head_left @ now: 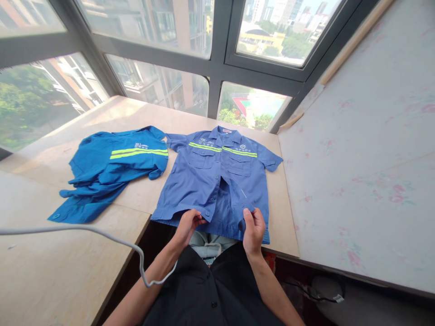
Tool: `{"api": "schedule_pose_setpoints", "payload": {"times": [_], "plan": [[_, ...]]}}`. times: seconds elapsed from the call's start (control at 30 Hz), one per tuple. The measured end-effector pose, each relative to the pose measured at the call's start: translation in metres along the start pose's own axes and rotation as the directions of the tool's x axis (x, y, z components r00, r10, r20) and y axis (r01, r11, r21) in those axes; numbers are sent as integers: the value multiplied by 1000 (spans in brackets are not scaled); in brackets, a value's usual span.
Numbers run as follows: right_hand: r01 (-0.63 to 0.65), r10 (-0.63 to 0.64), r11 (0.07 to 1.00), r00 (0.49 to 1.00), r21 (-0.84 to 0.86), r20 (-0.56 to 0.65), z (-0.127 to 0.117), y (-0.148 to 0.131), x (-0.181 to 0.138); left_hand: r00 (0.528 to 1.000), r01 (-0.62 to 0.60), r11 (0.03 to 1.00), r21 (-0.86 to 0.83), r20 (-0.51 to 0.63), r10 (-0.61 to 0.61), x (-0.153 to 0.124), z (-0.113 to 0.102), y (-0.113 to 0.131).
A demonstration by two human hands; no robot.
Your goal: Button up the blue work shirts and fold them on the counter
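Hands (186, 227) (254, 232) gripping shirt (193, 185) — pale surface (50, 267), sunlit windows (159, 83)

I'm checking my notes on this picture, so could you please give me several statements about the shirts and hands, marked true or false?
1. The left hand and the right hand both hold the short-sleeved shirt. True.
2. The left hand is at that shirt's collar. False: it is at the lower front edge.
3. The brighter blue shirt, like the short-sleeved one, has yellow-green stripes. True.
4. The brighter blue shirt lies right of the short-sleeved shirt. False: it lies left.
5. The short-sleeved shirt's lower front is parted. True.
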State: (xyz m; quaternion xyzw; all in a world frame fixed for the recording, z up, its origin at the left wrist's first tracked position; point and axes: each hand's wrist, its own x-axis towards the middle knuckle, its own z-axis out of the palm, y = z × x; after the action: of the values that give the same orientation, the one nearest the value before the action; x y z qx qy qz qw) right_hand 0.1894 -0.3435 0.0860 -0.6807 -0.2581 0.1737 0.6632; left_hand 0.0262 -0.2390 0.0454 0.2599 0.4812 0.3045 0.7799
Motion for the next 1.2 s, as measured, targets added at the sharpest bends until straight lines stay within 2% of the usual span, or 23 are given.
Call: {"api": "schedule_pose_setpoints", "payload": {"times": [0.03, 0.1, 0.13, 0.2, 0.27, 0.33, 0.43, 0.6, 0.7, 0.87, 1.0, 1.2], "plan": [[4, -4, 1000, 1000, -1, -25, 0, 0, 1, 999, -49, 999, 15, 18, 49, -4, -3, -2], [24, -25, 1000, 999, -15, -32, -1, 0, 1, 997, -70, 994, 83, 35, 67, -11, -8, -5], [39, -39, 999, 999, -27, -2, 0, 0, 0, 998, -59, 991, 120, 39, 55, -15, -10, -6], [72, -64, 996, 989, -55, 131, 1, 2, -1, 998, -41, 985, 168, 54, 32, -19, -12, -6], [98, -67, 992, 943, -78, 326, 4, 4, -2, 995, -59, 985, 163, 85, 45, -21, -10, -6], [90, -36, 992, 872, -87, 487, 8, 8, -2, 989, -92, 988, 122, 123, 77, -21, -6, -5], [-13, 69, 995, 810, -99, 583, 14, 17, -2, 982, -101, 991, 92, 168, 85, -17, 1, -4], [-185, 231, 973, 814, -139, 533, 15, 37, -4, 985, -18, 1000, -12, 169, 20, -17, 1, -10], [-219, 265, 964, 799, -149, 541, 13, 43, -6, 981, 36, 998, 57, 190, -47, -20, -4, -16], [-230, 290, 957, 788, -176, 543, 14, 43, -9, 993, -22, 966, 256, 120, -9, -22, -7, -24], [-238, 285, 959, 811, -157, 511, 15, 39, -10, 997, -54, 945, 323, 74, 31, -23, -2, -20], [-104, 189, 974, 864, -202, 466, 14, 28, -10, 989, -138, 925, 355, 96, 111, -25, 4, -13]]}}
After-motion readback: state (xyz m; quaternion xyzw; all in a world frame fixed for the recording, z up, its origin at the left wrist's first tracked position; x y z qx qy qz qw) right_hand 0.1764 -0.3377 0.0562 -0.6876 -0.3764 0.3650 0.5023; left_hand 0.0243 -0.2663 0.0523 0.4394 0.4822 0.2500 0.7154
